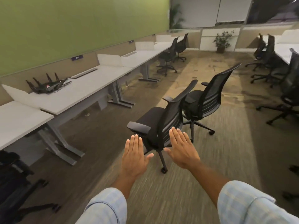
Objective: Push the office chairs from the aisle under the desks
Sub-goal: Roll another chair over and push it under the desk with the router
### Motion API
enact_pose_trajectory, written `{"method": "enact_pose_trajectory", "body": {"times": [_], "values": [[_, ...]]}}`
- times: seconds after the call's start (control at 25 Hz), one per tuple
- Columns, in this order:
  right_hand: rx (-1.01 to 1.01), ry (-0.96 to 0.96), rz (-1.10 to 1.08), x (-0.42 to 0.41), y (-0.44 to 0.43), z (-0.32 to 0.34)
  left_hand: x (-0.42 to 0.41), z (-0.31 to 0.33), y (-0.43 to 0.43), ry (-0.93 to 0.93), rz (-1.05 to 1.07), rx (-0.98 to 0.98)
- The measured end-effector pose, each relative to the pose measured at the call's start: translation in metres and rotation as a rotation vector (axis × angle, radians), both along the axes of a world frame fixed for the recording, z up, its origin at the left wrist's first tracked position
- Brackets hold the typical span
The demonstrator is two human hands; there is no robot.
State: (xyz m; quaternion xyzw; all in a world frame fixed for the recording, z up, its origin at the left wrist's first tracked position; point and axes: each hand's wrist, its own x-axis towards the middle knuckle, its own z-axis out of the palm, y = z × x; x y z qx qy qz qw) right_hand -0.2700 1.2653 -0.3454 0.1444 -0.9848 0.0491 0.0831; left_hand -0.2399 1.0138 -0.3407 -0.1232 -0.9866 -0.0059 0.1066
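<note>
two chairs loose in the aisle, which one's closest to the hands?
The nearer chair, with its backrest right in front of the open left hand and right hand. The other aisle chair stands beyond it, farther up the aisle.

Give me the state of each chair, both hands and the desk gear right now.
Near black mesh-back office chair: in aisle, not under a desk.
Second black mesh-back office chair: in aisle, just beyond the first.
Two far black chairs: at the left desks.
Left hand: open, flat, empty.
Right hand: open, flat, empty.
Black antenna router: on white desk, antennas up.
</note>
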Motion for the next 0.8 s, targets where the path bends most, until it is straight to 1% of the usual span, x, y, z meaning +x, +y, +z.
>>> {"method": "enact_pose_trajectory", "body": {"times": [0.12,0.24,0.48,0.68,0.8], "values": [[0.02,0.011,-0.047,-0.022,0.067,0.003,-0.029,0.003,0.066,0.004,-0.02,0.011],[0.021,0.019,-0.075,-0.042,0.117,0.011,-0.061,0.008,0.116,0.006,-0.058,0.003],[0.004,0.024,-0.149,-0.095,0.187,0.015,-0.139,0.02,0.194,0.015,-0.151,-0.03],[0.02,0.016,-0.144,-0.179,0.226,0.016,-0.221,0.023,0.239,0.036,-0.181,-0.039],[0.043,0.014,-0.105,-0.24,0.236,0.021,-0.28,0.031,0.251,0.065,-0.152,-0.036]]}}
